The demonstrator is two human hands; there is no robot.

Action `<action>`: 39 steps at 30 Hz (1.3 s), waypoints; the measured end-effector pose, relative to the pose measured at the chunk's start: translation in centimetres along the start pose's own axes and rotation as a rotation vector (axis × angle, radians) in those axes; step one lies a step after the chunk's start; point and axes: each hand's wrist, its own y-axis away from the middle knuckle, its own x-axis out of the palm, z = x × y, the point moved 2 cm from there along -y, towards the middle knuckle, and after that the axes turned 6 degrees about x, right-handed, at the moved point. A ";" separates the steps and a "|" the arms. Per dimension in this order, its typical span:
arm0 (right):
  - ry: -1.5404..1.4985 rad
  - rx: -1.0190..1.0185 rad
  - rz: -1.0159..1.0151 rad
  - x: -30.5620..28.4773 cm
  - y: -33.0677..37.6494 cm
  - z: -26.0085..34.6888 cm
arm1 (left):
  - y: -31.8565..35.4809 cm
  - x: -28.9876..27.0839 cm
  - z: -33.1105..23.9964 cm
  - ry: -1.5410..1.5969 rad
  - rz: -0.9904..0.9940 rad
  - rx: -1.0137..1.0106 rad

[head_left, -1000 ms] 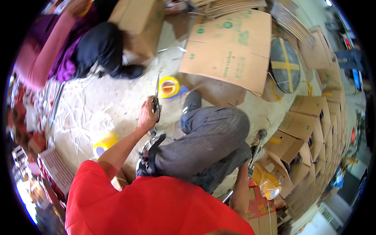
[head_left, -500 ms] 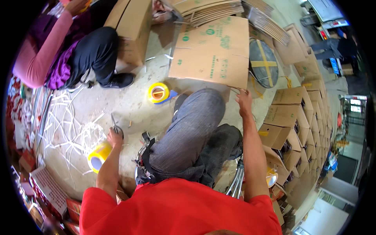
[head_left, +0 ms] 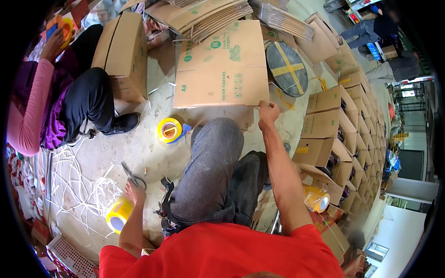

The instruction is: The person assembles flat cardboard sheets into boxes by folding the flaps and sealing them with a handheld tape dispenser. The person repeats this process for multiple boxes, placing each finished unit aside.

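Observation:
My left hand [head_left: 135, 193] is low over the floor, its fingers closed at the handles of dark scissors [head_left: 134, 178]. The blades point away and to the left. Beside that wrist is a roll of yellow tape [head_left: 119, 216]. In front of my knee lies a brown cardboard box [head_left: 218, 69] with green print. My right hand [head_left: 269, 114] pinches its near right corner; the fingertips are partly hidden. Between the box and my left hand a yellow tape roll with a blue part [head_left: 169, 130] sits on the floor.
White strapping [head_left: 74, 185] lies tangled at left. A person in pink sleeves [head_left: 34, 97] sits at far left, beside a standing carton [head_left: 120, 55]. Flattened cardboard [head_left: 222, 21] is piled behind the box, with a round dark lid [head_left: 286, 69] at its right. Open cartons [head_left: 320, 129] line the right side.
The view has swung, so the scene sits further left and lower. My right hand has come onto the box corner. The scissors' blades have tilted further left. The seated person's hand now shows an orange-and-blue tape dispenser.

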 end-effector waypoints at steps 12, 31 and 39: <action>-0.244 0.265 0.508 4.3 3.9 1.7 | -1.9 -3.9 -17.0 0.558 0.100 0.468; -0.258 -0.556 -0.402 -36.8 6.2 17.5 | -4.1 -17.3 -34.5 0.880 0.084 0.953; 0.232 -0.965 -0.579 -41.3 16.3 20.4 | 5.0 -40.2 -53.0 0.772 -0.531 1.690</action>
